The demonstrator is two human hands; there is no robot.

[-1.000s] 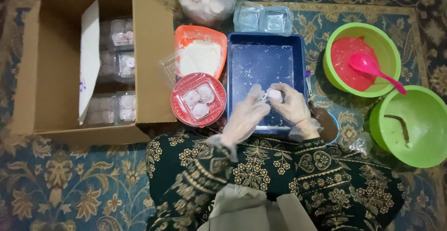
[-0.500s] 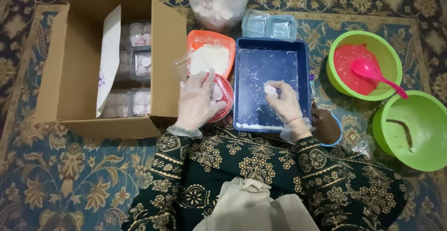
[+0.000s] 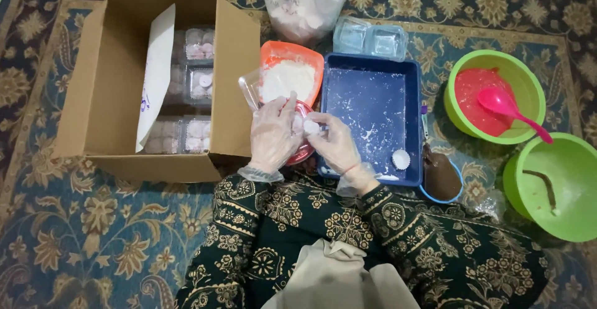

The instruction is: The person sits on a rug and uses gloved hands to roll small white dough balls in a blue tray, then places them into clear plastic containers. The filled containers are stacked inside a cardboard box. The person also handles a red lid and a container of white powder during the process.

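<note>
- The left hand (image 3: 272, 133), in a thin clear glove, lies flat with fingers spread on the round red-rimmed container (image 3: 300, 142), pressing on it from the left side; it grips nothing between its fingers.
- The right hand (image 3: 336, 144), also gloved, has its fingertips pinched around a small white ball (image 3: 311, 126), holding it right over the same red-rimmed container, just beside the left hand's fingers.
- The red-rimmed container sits on the carpet (image 3: 74, 234) between the cardboard box (image 3: 115, 97) and the blue tray (image 3: 373, 107), mostly hidden under both hands.
- Just behind the hands is an orange tray (image 3: 292, 66) heaped with white powder.
- The blue tray, to the right of the hands, is dusted with white powder and holds one white paper cup (image 3: 401, 158) near its near-right corner.
- The open cardboard box on the left holds clear lidded packs (image 3: 199, 85) of pale round sweets and a white sheet (image 3: 155, 79) leaning upright.
- At the far edge stands a clear tub (image 3: 305, 1) full of pale pieces, with empty clear containers (image 3: 370, 38) beside it.
- On the right, a green bowl (image 3: 528, 91) holds red filling and a pink spoon (image 3: 510, 110); a second green bowl (image 3: 559, 222) sits nearer, almost empty.
- A small bowl of brown filling (image 3: 441, 178) stands just right of the blue tray.
</note>
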